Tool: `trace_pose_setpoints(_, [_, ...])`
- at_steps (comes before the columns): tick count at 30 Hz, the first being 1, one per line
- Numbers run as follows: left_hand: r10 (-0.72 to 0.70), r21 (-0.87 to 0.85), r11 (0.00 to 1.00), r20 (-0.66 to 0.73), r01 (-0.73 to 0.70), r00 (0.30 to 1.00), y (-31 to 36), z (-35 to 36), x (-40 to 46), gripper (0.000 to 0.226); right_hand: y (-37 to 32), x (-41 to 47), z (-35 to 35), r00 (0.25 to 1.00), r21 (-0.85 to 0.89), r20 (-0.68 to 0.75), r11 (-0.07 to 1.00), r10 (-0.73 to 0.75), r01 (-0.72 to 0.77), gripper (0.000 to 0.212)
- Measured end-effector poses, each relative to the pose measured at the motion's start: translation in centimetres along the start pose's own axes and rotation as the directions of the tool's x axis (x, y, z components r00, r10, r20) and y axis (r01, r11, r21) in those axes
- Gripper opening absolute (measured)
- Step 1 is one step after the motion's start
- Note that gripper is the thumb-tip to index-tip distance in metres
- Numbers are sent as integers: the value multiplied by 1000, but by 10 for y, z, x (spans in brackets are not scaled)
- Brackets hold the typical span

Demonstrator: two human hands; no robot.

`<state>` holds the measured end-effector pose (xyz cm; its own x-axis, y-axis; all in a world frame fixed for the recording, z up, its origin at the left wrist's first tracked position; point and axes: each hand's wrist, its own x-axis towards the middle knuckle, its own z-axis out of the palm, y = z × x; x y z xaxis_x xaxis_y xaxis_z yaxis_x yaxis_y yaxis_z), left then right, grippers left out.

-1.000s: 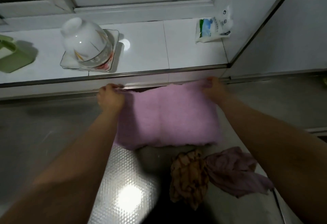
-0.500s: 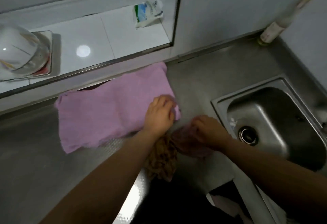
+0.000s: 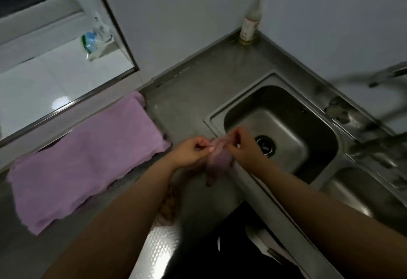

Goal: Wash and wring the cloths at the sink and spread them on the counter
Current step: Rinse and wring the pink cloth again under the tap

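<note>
Mauve cloth (image 3: 217, 160): bunched, held off the bench (image 3: 182, 102) at the near-left corner of the sink (image 3: 284, 129), its top edge gathered between the two hands and its bulk hanging down from them toward the person. No clear long axis yet; it reads as a loose wad, slightly blurred.

Left hand (image 3: 193, 150): just left of the sink's corner, fingers curled in, pinching the cloth's upper left edge.

Right hand (image 3: 243, 145): over the sink's near-left rim, thumb and fingers pinching the cloth's upper right edge. Both hands grasp the same cloth and sit almost touching, equally near to it.

Judgement: the grip looks like a search for an edge, either to open the wad out flat or to carry it over the basin. The basin lies to the right of the hands; bare bench lies behind them, left of the sink.

Pink cloth (image 3: 83, 160): already spread flat on the bench, well left of the sink, long axis running along the back ledge.

Brown cloth (image 3: 169, 207): crumpled on the bench left of the sink's near corner, mostly hidden under the left forearm.

Bottle (image 3: 251, 17): upright in the wall corner behind the sink.

Tap (image 3: 383, 76): right of the sink, blurred.
</note>
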<state>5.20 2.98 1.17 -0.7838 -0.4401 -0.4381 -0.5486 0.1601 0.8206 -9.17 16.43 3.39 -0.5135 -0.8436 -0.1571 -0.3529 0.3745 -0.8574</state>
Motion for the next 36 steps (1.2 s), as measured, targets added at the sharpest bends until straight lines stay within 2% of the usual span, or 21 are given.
trace_pose_setpoints(2, [72,-17,997,-6,-72,997,23,8,14,8,-5,-1,-30,997,66,-69,997,37,-33,14])
trace_pose_setpoints(4, [128,-34,991,-16,-128,992,49,17,25,16,-6,-4,-61,990,92,-127,995,57,-46,22])
trace_pose_setpoints(6, [136,-110,984,-23,-138,990,77,29,34,19,0,-10,-92,985,111,-147,991,95,-79,24])
trace_pose_setpoints(9, [139,-281,950,-3,-135,990,116,50,48,8,13,-21,-133,980,131,-140,984,143,-125,30])
trace_pose_setpoints(13, [159,-269,957,161,-111,974,160,85,69,12,30,-36,-183,955,185,-253,977,155,-109,36])
trace_pose_setpoints(16, [172,-400,914,227,-69,959,188,117,82,17,60,-44,-212,908,247,-363,961,210,-124,45])
trace_pose_setpoints(18, [138,-504,863,213,-13,967,203,135,90,20,88,-50,-228,821,350,-453,916,347,-194,43])
trace_pose_setpoints(21, [164,-579,813,324,58,932,220,152,105,29,133,-62,-253,585,535,-550,789,597,-302,36])
trace_pose_setpoints(23, [169,-650,753,349,108,922,227,158,113,33,156,-67,-273,432,639,-592,723,680,-263,41])
trace_pose_setpoints(25, [106,-732,662,303,161,947,234,161,118,32,170,-67,-295,313,698,-593,668,742,-259,54])
trace_pose_setpoints(27, [82,-787,589,284,183,955,242,166,123,35,179,-61,-313,251,716,-555,609,793,-341,62])
trace_pose_setpoints(28, [72,-798,572,278,188,958,248,167,125,37,184,-57,-319,252,703,-539,594,804,-391,61])
trace_pose_setpoints(32, [26,-827,523,254,203,967,266,175,136,40,198,-53,-327,372,554,-502,620,781,-556,53])
trace_pose_setpoints(36, [20,-842,486,277,233,961,270,180,146,39,208,-55,-335,396,346,-521,611,756,-712,50])
